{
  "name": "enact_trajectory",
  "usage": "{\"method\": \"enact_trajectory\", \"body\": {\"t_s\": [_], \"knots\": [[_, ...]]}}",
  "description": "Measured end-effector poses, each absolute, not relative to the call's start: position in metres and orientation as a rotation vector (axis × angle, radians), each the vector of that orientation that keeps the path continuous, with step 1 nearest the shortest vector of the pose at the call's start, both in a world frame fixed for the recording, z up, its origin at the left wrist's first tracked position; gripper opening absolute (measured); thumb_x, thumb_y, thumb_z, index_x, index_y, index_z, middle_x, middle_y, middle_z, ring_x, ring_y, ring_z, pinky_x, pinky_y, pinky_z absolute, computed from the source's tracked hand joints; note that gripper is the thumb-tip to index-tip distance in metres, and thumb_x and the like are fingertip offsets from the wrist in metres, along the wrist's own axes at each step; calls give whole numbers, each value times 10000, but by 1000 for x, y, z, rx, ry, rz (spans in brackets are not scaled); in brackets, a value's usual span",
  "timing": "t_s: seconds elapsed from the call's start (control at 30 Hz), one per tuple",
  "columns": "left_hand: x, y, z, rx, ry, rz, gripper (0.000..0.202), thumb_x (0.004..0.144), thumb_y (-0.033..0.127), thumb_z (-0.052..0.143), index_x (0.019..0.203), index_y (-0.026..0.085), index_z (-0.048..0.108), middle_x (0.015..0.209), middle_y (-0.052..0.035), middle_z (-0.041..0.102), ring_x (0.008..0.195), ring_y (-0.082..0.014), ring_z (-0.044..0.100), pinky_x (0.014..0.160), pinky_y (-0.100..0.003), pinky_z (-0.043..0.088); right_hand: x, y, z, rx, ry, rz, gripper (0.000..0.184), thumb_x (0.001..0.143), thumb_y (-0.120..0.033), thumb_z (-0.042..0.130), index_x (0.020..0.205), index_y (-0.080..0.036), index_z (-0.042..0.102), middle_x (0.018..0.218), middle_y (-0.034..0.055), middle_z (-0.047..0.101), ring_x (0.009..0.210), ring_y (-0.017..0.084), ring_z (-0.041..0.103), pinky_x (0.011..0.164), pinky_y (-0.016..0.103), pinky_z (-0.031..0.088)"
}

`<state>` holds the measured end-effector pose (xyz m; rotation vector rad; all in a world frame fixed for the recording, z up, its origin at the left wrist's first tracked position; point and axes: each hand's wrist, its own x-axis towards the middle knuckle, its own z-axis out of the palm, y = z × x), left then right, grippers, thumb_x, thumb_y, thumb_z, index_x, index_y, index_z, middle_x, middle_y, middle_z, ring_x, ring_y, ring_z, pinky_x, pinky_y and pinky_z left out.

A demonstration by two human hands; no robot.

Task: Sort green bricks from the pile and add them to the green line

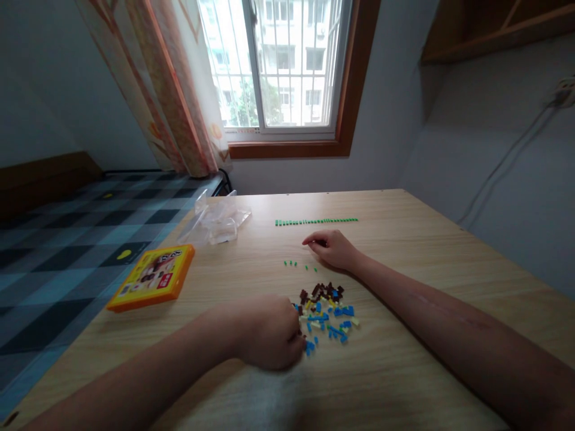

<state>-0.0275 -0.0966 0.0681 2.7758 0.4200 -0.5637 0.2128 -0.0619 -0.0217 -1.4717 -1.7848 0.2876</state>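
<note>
A small heap of tiny building bricks (327, 310), brown, blue, yellow and white, lies on the wooden table (404, 371). My left hand (268, 331) rests at the heap's left edge with fingers curled and pinched among the pieces; what they hold is hidden. My right hand (333, 247) lies palm down beyond the heap, fingers bent onto the table next to several loose green bricks (296, 264). Farther back a straight row of green bricks (316, 221) runs across the table.
An orange toy box (154, 276) lies flat near the table's left edge. A crumpled clear plastic bag (218, 220) sits behind it. A bed with a checked cover (67, 239) stands left of the table; a window and curtain are behind.
</note>
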Motion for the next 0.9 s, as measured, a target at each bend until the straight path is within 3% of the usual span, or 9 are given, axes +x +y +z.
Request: {"method": "enact_trajectory", "body": {"t_s": [0.1, 0.3, 0.4, 0.57, 0.73, 0.9], "knots": [[-27, -99, 68, 2819, 433, -550, 334, 854, 307, 507, 605, 158, 673, 468, -18, 503, 338, -96, 244, 374, -268, 227, 211, -63, -20, -1469, -1781, 271, 222, 840, -144, 584, 930, -174, 785, 753, 17, 713, 629, 94, 549, 632, 219, 389], [-27, -99, 68, 2855, 445, -654, 369, 895, 347, 470, 802, 151, 769, 644, -100, 686, 435, -172, 503, 447, -286, 371, 212, -62, -22, -1454, -1770, 272, 226, 840, -144, 579, 926, -167, 786, 718, 13, 699, 607, 90, 533, 616, 215, 377], [-28, -98, 67, 2853, 411, -627, 328, 877, 319, 486, 835, 164, 772, 679, -99, 703, 479, -186, 544, 447, -279, 369, 213, -62, -23, -1456, -1769, 277, 229, 840, -144, 576, 928, -167, 786, 703, 10, 693, 599, 91, 527, 608, 215, 372], [-32, -91, 71, 2789, 433, -667, 226, 794, 251, 557, 766, 176, 768, 610, -55, 670, 409, -139, 446, 416, -263, 310, 212, -62, -23, -1458, -1761, 282, 228, 835, -140, 577, 920, -170, 787, 715, 12, 701, 617, 95, 540, 620, 215, 379], [-37, -79, 73, 2729, 548, -744, 207, 750, 311, 621, 649, 182, 746, 507, -19, 595, 361, -115, 348, 394, -268, 270, 211, -63, -21, -1450, -1760, 278, 234, 832, -136, 571, 919, -165, 786, 717, 13, 701, 609, 92, 533, 618, 214, 382], [-37, -77, 74, 2747, 534, -735, 308, 819, 351, 566, 669, 164, 760, 518, -47, 604, 360, -126, 347, 406, -281, 278, 212, -63, -21, -1457, -1761, 279, 224, 830, -143, 580, 911, -170, 787, 712, 14, 698, 598, 92, 525, 603, 217, 377]]}}
